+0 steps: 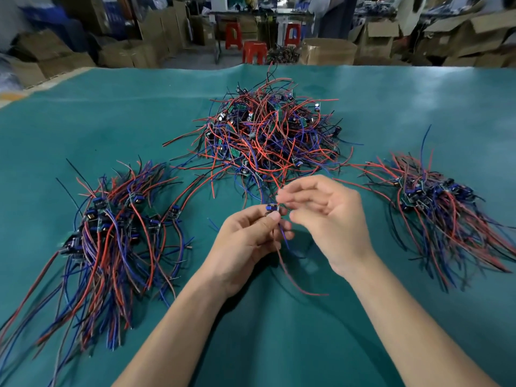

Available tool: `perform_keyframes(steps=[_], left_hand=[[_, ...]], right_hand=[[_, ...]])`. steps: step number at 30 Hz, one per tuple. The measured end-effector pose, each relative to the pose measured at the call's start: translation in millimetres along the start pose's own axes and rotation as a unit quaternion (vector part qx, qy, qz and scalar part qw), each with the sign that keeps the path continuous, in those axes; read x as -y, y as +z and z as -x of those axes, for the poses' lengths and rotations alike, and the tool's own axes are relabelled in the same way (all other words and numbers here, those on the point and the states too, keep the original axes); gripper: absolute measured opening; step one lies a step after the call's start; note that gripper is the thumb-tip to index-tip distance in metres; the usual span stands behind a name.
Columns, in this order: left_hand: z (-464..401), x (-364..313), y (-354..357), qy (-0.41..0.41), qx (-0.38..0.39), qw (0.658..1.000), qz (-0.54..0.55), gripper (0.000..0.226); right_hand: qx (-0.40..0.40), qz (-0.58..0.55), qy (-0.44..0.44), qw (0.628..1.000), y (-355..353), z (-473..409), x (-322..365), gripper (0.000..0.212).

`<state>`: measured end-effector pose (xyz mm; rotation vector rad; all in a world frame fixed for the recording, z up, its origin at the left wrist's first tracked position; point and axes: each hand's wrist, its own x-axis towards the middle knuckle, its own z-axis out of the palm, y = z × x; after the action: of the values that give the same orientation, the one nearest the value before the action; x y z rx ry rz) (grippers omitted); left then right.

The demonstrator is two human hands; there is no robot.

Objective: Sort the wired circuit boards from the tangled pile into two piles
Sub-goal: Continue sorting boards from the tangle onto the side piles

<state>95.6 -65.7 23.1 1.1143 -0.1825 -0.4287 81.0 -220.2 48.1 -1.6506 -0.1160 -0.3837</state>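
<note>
We find two sorted piles, at nine o'clock and three o'clock; the tangled pile at twelve remains large. Left hand pinches one board; right hand hovers loose, holding nothing.

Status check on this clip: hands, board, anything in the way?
Left hand pinches one wired board. Right hand open beside it. Tangled pile ahead, sorted piles either side. Nothing in the way.

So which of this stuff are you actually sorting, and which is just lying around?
For the job:
tangled pile
left pile
right pile
board pinched in left hand, right hand beside it

Just around:
green mat
red stools
cardboard boxes
</note>
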Motion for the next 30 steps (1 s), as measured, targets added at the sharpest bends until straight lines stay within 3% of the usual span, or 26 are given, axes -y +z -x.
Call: perform_keyframes(steps=[2,4,7,9,14,17,20,23,26,30], left_hand=[[0,-2,-2,0.002,0.005,1.0,0.018,0.026],[1,-2,-2,0.002,0.012,0.999,0.041,0.025],[3,-2,-2,0.002,0.03,0.999,0.038,0.009],[3,-1,-2,0.004,0.049,0.998,0.026,0.004],[5,-1,0,-0.013,0.079,0.997,0.013,0.01],[5,-3,2,-0.028,0.087,0.996,0.02,0.027],[5,-4,2,-0.032,0.097,0.994,0.027,0.028],[6,-3,4,-0.037,0.102,0.994,0.022,0.026],[6,-3,4,-0.04,0.106,0.993,0.017,0.029],[5,-1,5,-0.049,0.106,0.993,0.003,0.028]], right_hand=[[-0.057,0.032,0.009,0.998,-5,-4,0,0.018],[-0.026,0.053,0.053,0.997,-8,-5,-1,0.008],[0.051,0.03,0.122,0.991,-3,-1,-2,0.027],[0.049,-0.031,0.138,0.989,0,-1,-3,0.023],[0.093,-0.152,0.175,0.968,-10,-3,2,0.024],[0.124,-0.175,0.174,0.961,-11,-2,3,0.018],[0.126,-0.184,0.174,0.959,-11,-3,3,0.013],[0.085,-0.169,0.186,0.964,-12,-4,2,0.017],[-0.01,-0.124,0.202,0.972,-10,-6,-4,0.01],[-0.115,-0.057,0.19,0.973,-12,-11,-14,0.017]])
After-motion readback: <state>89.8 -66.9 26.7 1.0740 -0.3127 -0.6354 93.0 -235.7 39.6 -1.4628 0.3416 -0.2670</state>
